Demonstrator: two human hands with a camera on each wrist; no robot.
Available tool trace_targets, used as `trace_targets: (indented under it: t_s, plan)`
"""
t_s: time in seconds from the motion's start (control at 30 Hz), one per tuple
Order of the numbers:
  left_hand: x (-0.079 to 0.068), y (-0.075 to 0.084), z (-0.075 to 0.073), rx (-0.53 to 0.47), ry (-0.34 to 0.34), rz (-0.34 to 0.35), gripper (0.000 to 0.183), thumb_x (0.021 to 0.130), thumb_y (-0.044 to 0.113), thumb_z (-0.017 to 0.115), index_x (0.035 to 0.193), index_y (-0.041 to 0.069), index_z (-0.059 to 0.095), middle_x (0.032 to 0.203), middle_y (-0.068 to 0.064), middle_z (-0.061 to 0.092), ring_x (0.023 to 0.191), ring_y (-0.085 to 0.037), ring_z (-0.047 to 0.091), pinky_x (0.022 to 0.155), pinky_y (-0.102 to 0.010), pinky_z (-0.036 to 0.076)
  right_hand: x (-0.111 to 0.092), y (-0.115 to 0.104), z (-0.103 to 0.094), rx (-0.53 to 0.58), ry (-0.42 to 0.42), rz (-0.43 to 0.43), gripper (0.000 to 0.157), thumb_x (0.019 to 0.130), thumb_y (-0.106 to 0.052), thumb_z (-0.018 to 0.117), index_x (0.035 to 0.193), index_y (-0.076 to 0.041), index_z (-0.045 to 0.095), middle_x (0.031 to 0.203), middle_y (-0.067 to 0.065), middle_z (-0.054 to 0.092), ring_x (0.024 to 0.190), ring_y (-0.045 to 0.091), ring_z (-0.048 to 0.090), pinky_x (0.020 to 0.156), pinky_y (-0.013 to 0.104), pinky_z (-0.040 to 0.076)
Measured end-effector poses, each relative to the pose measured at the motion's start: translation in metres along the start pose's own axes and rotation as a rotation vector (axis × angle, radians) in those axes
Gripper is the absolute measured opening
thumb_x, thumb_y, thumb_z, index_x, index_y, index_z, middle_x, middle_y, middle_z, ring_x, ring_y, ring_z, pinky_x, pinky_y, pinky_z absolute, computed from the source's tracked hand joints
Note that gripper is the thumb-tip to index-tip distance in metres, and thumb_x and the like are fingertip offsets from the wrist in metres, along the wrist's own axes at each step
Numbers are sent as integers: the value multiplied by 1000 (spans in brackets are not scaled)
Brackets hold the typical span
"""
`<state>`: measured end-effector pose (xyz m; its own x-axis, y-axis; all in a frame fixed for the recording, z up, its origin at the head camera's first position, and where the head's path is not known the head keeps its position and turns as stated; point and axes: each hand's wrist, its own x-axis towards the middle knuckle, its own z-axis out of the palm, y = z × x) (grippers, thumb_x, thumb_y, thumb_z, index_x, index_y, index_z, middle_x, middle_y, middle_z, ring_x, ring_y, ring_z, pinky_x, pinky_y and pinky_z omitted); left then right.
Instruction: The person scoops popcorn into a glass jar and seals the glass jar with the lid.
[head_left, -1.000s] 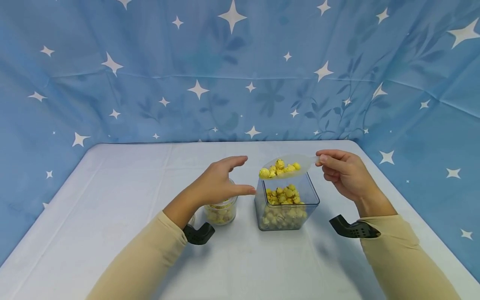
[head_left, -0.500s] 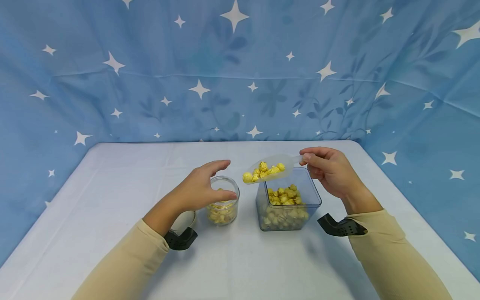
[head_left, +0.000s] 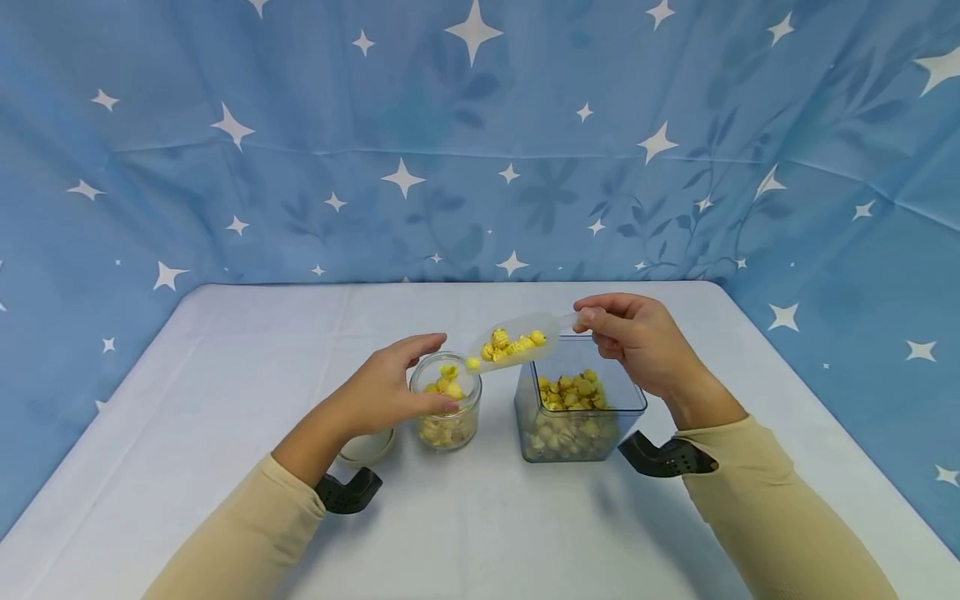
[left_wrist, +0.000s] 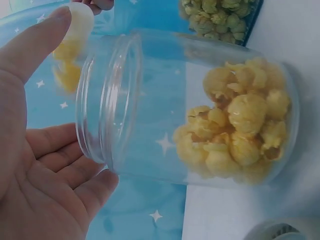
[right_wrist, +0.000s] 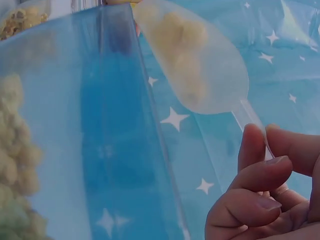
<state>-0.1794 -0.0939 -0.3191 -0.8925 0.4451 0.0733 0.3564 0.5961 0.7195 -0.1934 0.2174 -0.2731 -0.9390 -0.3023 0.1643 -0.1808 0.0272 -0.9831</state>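
My right hand (head_left: 637, 337) pinches the thin handle of a translucent scoop (head_left: 550, 327) holding yellow popcorn (head_left: 510, 346). The scoop tilts down to the left, its tip over the mouth of a clear round jar (head_left: 448, 432). Blurred pieces drop from the tip in the left wrist view, and loose popcorn (head_left: 448, 382) shows at the jar's mouth in the head view. More popcorn (left_wrist: 245, 120) lies at the jar's bottom. My left hand (head_left: 382, 383) curves loosely beside the jar's mouth, thumb and fingers spread apart; its fingertips (left_wrist: 107, 182) are at the rim.
Right of the jar stands a bluish clear square container (head_left: 531, 429), partly filled with popcorn, beneath the scoop's handle side. A round whitish lid (head_left: 367, 448) lies left of the jar, partly behind my left wrist. A starry blue curtain (head_left: 480, 208) hangs behind the white table (head_left: 510, 533).
The scoop has moved left from over the square container to the jar and tipped, and popcorn now falls. My left hand has moved left and slightly down to the jar's mouth.
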Motion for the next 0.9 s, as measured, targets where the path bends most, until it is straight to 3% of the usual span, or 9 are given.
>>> trace_targets:
  t_s: [0.47,0.9]
  plan:
    - [0,-5,4,2,-2,-25,90,62,54,74,137,20,37,136,4,36,117,-22,43,92,-40,39,1,-7,10,-267,49,67,32,90,-22,55,108,3,56,85,10,60,57,16,38,51,27,36]
    - [1,-7,4,18,-7,-34,89,62,55,73,136,19,38,136,4,37,115,-20,44,91,-39,40,4,-14,19,-409,59,84,35,85,-33,61,106,-5,62,82,13,55,63,21,41,54,30,37]
